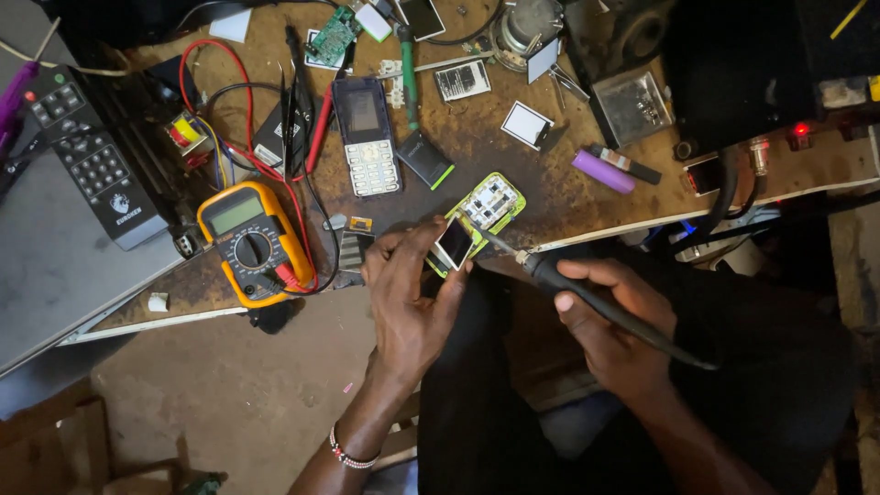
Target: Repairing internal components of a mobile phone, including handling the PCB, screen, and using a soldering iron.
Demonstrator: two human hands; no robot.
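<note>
At the worktop's (550, 197) front edge, the left hand (410, 293) pinches a small screen (455, 242) on the opened green phone (486, 209). The right hand (610, 325) grips a soldering iron (605, 307), tip seemingly touching the phone. A yellow multimeter (249, 240) lies left.

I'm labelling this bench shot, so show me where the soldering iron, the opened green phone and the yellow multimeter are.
soldering iron (605, 307): head view, on the black handle beside the right hand's fingers.
opened green phone (492, 202): head view, on the bare circuit board.
yellow multimeter (253, 247): head view, on the round dial.
</note>
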